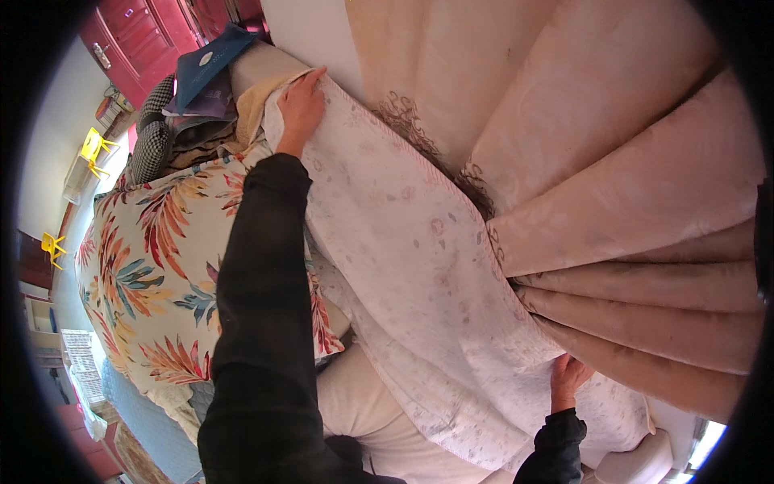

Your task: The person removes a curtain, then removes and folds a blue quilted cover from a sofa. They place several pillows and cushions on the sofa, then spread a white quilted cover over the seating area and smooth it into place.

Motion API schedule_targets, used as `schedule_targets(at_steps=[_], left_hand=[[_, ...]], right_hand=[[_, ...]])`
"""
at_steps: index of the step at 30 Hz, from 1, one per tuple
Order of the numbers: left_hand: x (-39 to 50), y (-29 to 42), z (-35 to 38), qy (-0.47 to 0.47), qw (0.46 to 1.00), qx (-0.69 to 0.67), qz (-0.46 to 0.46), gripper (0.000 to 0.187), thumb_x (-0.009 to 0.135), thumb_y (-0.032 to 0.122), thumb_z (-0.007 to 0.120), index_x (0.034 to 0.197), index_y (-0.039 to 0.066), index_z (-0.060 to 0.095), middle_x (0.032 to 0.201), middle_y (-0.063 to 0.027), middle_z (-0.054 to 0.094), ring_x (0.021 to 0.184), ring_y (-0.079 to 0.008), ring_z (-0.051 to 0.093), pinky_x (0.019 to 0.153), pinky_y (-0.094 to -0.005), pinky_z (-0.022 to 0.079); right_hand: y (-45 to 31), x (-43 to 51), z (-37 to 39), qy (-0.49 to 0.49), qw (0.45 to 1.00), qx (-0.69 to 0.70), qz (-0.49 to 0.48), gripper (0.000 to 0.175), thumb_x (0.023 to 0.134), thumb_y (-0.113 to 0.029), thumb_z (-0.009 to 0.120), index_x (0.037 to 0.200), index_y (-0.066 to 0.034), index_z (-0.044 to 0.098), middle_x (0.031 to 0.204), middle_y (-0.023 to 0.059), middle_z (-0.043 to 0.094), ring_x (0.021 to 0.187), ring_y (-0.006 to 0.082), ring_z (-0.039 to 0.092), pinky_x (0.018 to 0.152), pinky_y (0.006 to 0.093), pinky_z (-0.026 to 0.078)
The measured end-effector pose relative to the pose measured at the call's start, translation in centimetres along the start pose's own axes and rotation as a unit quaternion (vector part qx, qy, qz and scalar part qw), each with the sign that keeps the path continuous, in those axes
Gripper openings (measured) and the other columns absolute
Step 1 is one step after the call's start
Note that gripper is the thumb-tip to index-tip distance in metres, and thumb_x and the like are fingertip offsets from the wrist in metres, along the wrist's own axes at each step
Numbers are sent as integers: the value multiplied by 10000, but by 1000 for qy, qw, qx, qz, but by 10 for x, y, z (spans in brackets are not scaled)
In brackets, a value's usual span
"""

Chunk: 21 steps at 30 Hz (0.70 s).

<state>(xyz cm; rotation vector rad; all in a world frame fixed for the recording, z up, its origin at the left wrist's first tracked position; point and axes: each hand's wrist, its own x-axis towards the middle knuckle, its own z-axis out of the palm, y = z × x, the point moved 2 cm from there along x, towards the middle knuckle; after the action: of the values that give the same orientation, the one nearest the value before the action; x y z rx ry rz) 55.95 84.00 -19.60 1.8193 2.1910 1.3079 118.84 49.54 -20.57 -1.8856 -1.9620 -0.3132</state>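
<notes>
A pale cloth with small pink and grey flowers [423,230] stretches diagonally between my hands, along the foot of the curtain. At its upper end my left hand [302,106] lies on the cloth by its edge, close to a beige cover; the fingertips reach the stitched border. My right hand [569,374] is at the lower right, with its fingers curled at the border beside the curtain folds; the cloth partly hides them. Under my left sleeve lies a large white cushion with red, orange and teal leaves [157,266].
Pinkish-beige curtains [574,151] hang along the right. Dark blue and purple bags [211,66] and a houndstooth cushion [152,145] lie at the upper left. Behind are a red door [142,42] and small yellow chairs [94,144]. A blue quilted cover [148,423] is at lower left.
</notes>
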Motion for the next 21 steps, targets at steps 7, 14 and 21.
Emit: schedule_targets(at_steps=[7, 14, 21], left_hand=[[18, 11, 8, -3, 964, 267, -22, 442, 869, 251, 484, 1267, 110, 615, 1334, -180, 547, 1300, -318, 444, 1079, -479, 280], [15, 46, 21, -117, 938, 326, -21, 421, 906, 309, 484, 1180, 38, 652, 1192, -175, 634, 1196, -395, 522, 1014, -487, 371], [-221, 168, -20, 55, 961, -145, 231, 373, 896, 143, 582, 1244, 9, 569, 1179, -194, 594, 1081, -386, 535, 999, -483, 376]], right_hand=[[-18, -1, -10, -25, 990, 77, 117, 332, 796, -139, 572, 1097, -18, 644, 1093, 223, 635, 1030, 459, 546, 900, 521, 414], [-29, 21, -12, 44, 998, -24, -32, 308, 712, -159, 615, 1002, -82, 680, 925, 161, 663, 853, 406, 607, 743, 475, 472], [-27, 30, -14, -12, 998, -64, 25, 409, 759, -339, 678, 1061, -75, 600, 1051, 117, 615, 1014, 334, 550, 894, 486, 380]])
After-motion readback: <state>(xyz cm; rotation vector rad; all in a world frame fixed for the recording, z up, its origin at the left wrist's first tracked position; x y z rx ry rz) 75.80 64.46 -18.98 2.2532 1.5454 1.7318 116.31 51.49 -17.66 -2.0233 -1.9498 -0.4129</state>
